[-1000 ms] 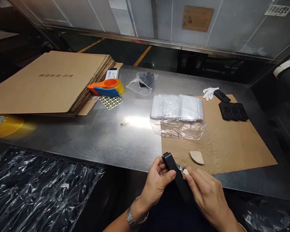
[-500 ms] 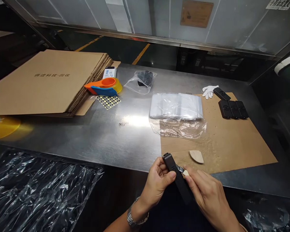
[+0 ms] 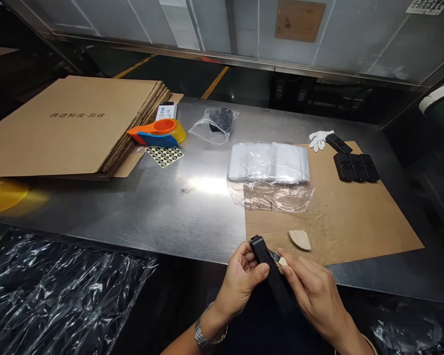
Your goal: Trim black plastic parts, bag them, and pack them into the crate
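Observation:
My left hand (image 3: pixel 244 277) is wrapped round a long black case (image 3: pixel 262 254), thumb on its face, near the table's front edge. In my right hand (image 3: pixel 313 288) a small tool (image 3: pixel 277 257) with a metal blade and a pale end is pinched between thumb and fingers. Its blade touches the right side of the case. The lower end of the case fades into the dark below. Just beyond my right hand, a pale wedge-shaped piece (image 3: pixel 299 240) lies on the cardboard sheet (image 3: pixel 370 217).
Clear plastic bags (image 3: pixel 268 162) lie beyond my hands. Black cases (image 3: pixel 357 167) and a white glove (image 3: pixel 319 140) are at the back right. Stacked cardboard (image 3: pixel 70 128), a tape dispenser (image 3: pixel 159 133) and a sticker sheet (image 3: pixel 166 156) are on the left.
The view has shifted very slightly. Both hands keep their holds, and the tool and the case have hardly moved.

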A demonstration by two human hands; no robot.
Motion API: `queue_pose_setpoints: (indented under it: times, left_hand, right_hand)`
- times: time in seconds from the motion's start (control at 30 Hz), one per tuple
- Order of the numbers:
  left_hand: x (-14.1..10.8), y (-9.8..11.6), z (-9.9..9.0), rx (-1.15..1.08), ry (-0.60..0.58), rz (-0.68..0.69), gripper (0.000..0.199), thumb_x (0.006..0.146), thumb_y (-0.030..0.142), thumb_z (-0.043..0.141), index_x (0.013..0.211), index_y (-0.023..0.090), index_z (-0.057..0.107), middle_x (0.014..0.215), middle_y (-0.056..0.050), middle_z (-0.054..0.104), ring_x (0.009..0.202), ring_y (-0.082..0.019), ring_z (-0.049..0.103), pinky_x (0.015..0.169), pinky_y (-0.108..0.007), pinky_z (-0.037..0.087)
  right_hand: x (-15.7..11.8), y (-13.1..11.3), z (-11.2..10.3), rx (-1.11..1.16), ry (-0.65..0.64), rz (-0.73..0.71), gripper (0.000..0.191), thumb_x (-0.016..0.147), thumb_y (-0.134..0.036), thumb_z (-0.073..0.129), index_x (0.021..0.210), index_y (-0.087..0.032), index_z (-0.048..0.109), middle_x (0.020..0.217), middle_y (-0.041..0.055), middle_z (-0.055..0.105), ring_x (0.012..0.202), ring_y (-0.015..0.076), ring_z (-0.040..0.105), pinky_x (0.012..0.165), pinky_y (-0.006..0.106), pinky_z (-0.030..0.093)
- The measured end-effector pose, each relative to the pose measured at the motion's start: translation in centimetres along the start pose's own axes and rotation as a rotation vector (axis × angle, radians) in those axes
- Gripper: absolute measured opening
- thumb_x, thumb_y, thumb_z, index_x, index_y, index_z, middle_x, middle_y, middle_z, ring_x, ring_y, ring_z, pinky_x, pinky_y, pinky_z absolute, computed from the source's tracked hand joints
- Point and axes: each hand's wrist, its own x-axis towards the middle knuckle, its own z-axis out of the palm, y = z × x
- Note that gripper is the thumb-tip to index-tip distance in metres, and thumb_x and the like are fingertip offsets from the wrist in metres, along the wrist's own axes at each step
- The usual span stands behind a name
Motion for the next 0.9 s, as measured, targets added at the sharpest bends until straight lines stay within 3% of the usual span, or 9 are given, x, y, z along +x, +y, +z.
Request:
queue_pose_setpoints:
  times: [0.2, 0.57, 0.77, 0.9]
  left_hand:
    - [-0.1, 0.0, 0.1, 0.009, -0.029, 0.007, 0.038, 0.069, 0.030, 0.071, 0.099, 0.017, 0.052, 0.093, -0.007, 0.063, 0.088, -0.019, 0.059, 0.081, -0.030, 0.044]
    - [-0.2, -0.2, -0.1, 0.057, -0.058, 0.001, 0.035, 0.072, 0.028, 0.069, 0.099, 0.016, 0.049, 0.096, -0.007, 0.062, 0.089, -0.018, 0.059, 0.083, -0.031, 0.044]
    - [-0.2, -0.1, 0.0, 0.050, -0.050, -0.021, 0.042, 0.068, 0.032, 0.071, 0.100, 0.015, 0.049, 0.099, -0.010, 0.063, 0.094, -0.022, 0.060, 0.081, -0.032, 0.046]
    - [0.2, 0.4, -0.1, 0.161, -0.041, -0.024, 0.041, 0.072, 0.033, 0.066, 0.104, 0.017, 0.047, 0.101, -0.009, 0.061, 0.093, -0.020, 0.059, 0.081, -0.032, 0.046]
  right_hand:
    - [-0.1, -0.2, 0.0, -0.051, 0.019, -0.009, 0.030, 0.094, -0.027, 0.038, 0.116, -0.019, 0.056, 0.084, 0.0061, 0.067, 0.071, 0.0162, 0.062, 0.062, 0.025, 0.047]
    - [0.0, 0.0, 0.0, -0.077, -0.005, 0.009, 0.032, 0.094, -0.030, 0.036, 0.114, -0.020, 0.058, 0.088, 0.0064, 0.068, 0.073, 0.0166, 0.064, 0.066, 0.025, 0.048]
    - [0.1, 2.0, 1.7, -0.061, -0.005, 0.160, 0.034, 0.094, -0.032, 0.035, 0.112, -0.021, 0.061, 0.094, 0.0062, 0.070, 0.084, 0.0192, 0.066, 0.069, 0.025, 0.050]
    - [0.2, 4.6, 1.6, -0.066, 0.124, 0.233, 0.036, 0.093, -0.034, 0.034, 0.116, -0.022, 0.059, 0.110, 0.0063, 0.065, 0.099, 0.0205, 0.062, 0.077, 0.027, 0.049]
